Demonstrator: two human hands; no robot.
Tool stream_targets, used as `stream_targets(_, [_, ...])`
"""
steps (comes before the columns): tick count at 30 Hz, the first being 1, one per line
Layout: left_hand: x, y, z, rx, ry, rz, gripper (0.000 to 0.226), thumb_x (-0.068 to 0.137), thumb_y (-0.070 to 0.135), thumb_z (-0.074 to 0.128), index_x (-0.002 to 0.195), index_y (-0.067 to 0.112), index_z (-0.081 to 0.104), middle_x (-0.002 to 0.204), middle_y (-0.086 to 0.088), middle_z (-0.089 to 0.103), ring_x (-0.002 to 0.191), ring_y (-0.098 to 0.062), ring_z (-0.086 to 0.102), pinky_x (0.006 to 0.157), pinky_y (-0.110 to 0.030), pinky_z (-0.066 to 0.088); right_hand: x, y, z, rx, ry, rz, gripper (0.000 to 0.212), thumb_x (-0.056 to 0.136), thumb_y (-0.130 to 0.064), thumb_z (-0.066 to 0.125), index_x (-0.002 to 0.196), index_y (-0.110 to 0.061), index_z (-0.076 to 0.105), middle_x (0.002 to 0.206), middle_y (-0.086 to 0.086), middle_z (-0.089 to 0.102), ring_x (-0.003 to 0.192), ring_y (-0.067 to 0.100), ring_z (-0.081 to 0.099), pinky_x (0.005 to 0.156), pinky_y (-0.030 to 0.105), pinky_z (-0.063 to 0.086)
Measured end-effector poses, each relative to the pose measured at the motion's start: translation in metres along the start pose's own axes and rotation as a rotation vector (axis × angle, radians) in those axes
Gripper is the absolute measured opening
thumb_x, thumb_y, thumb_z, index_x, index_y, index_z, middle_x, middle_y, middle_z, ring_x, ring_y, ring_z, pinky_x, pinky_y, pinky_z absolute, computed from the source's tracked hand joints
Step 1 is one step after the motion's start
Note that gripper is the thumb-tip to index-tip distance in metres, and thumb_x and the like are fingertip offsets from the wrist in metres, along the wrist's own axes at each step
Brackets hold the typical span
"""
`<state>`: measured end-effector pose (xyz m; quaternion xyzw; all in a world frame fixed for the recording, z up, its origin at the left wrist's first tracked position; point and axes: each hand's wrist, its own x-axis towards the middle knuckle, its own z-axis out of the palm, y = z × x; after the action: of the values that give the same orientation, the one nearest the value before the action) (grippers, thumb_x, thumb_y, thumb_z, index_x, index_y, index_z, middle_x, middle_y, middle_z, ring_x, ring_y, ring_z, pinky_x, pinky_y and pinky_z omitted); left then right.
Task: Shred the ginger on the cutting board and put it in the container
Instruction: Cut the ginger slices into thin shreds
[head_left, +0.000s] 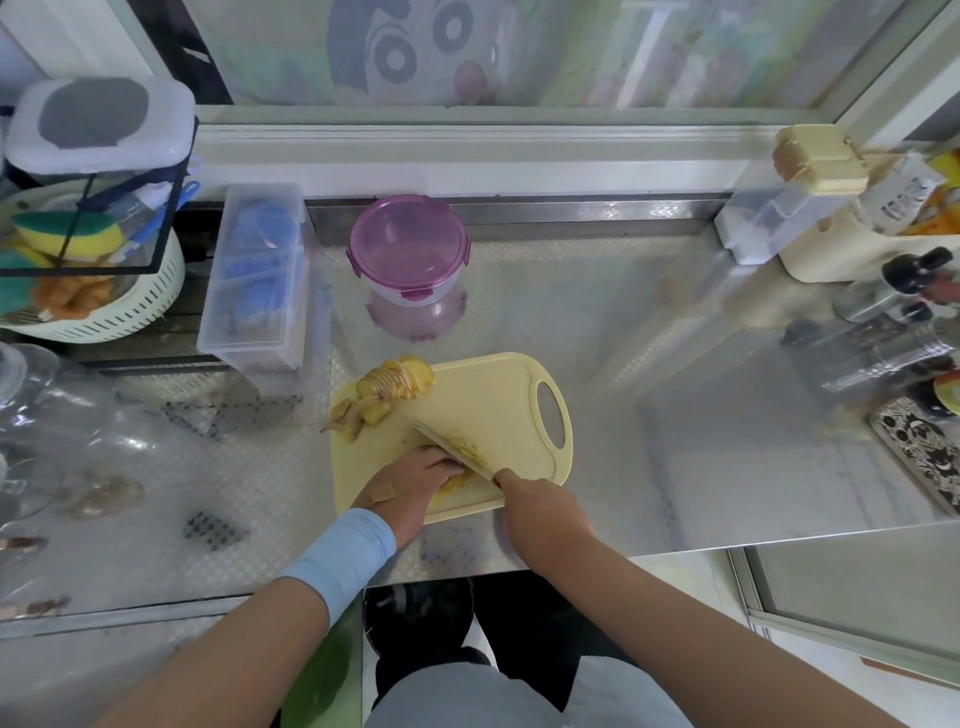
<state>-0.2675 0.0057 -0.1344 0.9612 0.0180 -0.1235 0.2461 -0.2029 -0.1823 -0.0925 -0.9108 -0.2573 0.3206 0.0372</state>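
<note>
some ginger slices (456, 486) lie under the left fingers (440, 461), against the knife (460, 448).

readable text: nope, nothing legible anywhere
bottle label (901, 200): there's print on it, way too blurry to read
window film (415, 52): just a cartoon face, no words

Pale blue sleeve (343, 561) on left forearm, tan plaster (387, 491) on left hand (415, 480)

Shiny embossed steel counter (675, 415) across the whole scene, gleaming with daylight. On the far side, white sill (493, 156) under a frosted window (597, 52) bearing a large cartoon face (415, 52).
</note>
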Motion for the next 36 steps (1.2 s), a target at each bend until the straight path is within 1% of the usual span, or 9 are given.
stream_targets(4, [0.002, -0.003, 0.004, -0.001, 0.005, 0.012, 0.042, 0.095, 0.005, 0.051, 0.132, 0.024, 0.057, 0.135, 0.012, 0.044, 0.122, -0.006, 0.043, 0.096, -0.003, 0.025, 0.003, -0.003, -0.003, 0.013, 0.014, -0.02, 0.03, 0.093, -0.005, 0.042, 0.119, -0.02, 0.046, 0.077, 0.003, 0.051, 0.067, 0.027, 0.055, 0.056, 0.037, 0.046])
stream_targets(6, [-0.001, -0.002, 0.001, -0.018, 0.019, -0.013, 0.057, 0.076, -0.003, 0.072, 0.125, 0.025, 0.062, 0.133, 0.006, 0.054, 0.119, -0.014, 0.054, 0.098, -0.016, 0.034, -0.001, 0.002, -0.001, 0.0, 0.022, -0.017, 0.031, 0.094, -0.006, 0.042, 0.12, -0.022, 0.045, 0.079, 0.003, 0.053, 0.066, 0.026, 0.053, 0.056, 0.036, 0.046])
stream_targets(10, [-0.001, -0.001, -0.002, 0.053, -0.054, 0.055, 0.073, 0.033, 0.007, 0.094, 0.099, 0.03, 0.072, 0.107, 0.01, 0.067, 0.093, -0.006, 0.065, 0.079, -0.012, 0.046, -0.015, 0.013, 0.003, -0.029, 0.007, -0.017, 0.034, 0.094, -0.007, 0.041, 0.122, -0.025, 0.043, 0.081, 0.003, 0.055, 0.067, 0.024, 0.054, 0.057, 0.036, 0.047])
stream_targets(15, [-0.005, -0.004, 0.002, -0.023, 0.028, 0.031, 0.064, 0.073, -0.011, 0.07, 0.128, 0.02, 0.062, 0.133, -0.001, 0.055, 0.119, -0.023, 0.056, 0.1, -0.025, 0.037, 0.003, 0.0, 0.005, -0.001, 0.017, -0.014, 0.025, 0.093, -0.005, 0.042, 0.114, -0.019, 0.045, 0.074, 0.002, 0.05, 0.067, 0.028, 0.055, 0.055, 0.035, 0.044])
stream_targets(20, [-0.005, -0.002, 0.003, 0.0, 0.056, 0.002, 0.066, 0.059, -0.005, 0.082, 0.117, 0.022, 0.069, 0.123, 0.002, 0.063, 0.107, -0.015, 0.063, 0.09, -0.013, 0.034, 0.009, -0.006, 0.002, 0.018, 0.015, -0.03, 0.026, 0.092, -0.004, 0.043, 0.114, -0.019, 0.045, 0.071, 0.0, 0.045, 0.061, 0.025, 0.048, 0.056, 0.035, 0.043])
stream_targets(27, [-0.001, -0.009, 0.009, 0.063, 0.071, 0.042, 0.075, 0.041, -0.007, 0.089, 0.107, 0.023, 0.072, 0.114, 0.002, 0.067, 0.1, -0.016, 0.067, 0.084, -0.021, 0.046, -0.012, 0.011, 0.005, -0.039, 0.004, 0.01, 0.028, 0.095, -0.007, 0.041, 0.117, -0.024, 0.043, 0.079, 0.003, 0.054, 0.069, 0.025, 0.055, 0.056, 0.037, 0.048])
stream_targets(31, [-0.001, -0.006, 0.007, 0.066, 0.064, 0.054, 0.056, 0.073, -0.006, 0.074, 0.121, 0.022, 0.066, 0.126, 0.003, 0.06, 0.112, -0.017, 0.059, 0.097, -0.021, 0.038, 0.0, 0.001, 0.007, 0.0, 0.015, 0.007, 0.027, 0.093, -0.006, 0.042, 0.116, -0.021, 0.045, 0.078, 0.004, 0.054, 0.065, 0.024, 0.052, 0.058, 0.039, 0.052])
stream_targets(33, [0.002, -0.005, 0.008, 0.056, 0.068, 0.052, 0.034, 0.094, 0.009, 0.054, 0.12, 0.027, 0.066, 0.125, 0.012, 0.054, 0.108, -0.003, 0.052, 0.09, -0.004, 0.035, 0.009, -0.008, 0.004, 0.02, 0.014, -0.012, 0.028, 0.092, -0.004, 0.041, 0.115, -0.019, 0.045, 0.076, 0.004, 0.05, 0.061, 0.023, 0.049, 0.054, 0.036, 0.046])
stream_targets(36, [0.002, -0.011, 0.015, 0.002, 0.035, -0.008, 0.048, 0.088, 0.001, 0.058, 0.128, 0.027, 0.061, 0.133, 0.009, 0.052, 0.118, -0.008, 0.051, 0.095, -0.005, 0.027, 0.013, -0.013, 0.001, 0.041, 0.017, -0.028, 0.03, 0.09, -0.002, 0.041, 0.115, -0.019, 0.046, 0.074, 0.002, 0.048, 0.058, 0.02, 0.046, 0.05, 0.032, 0.039])
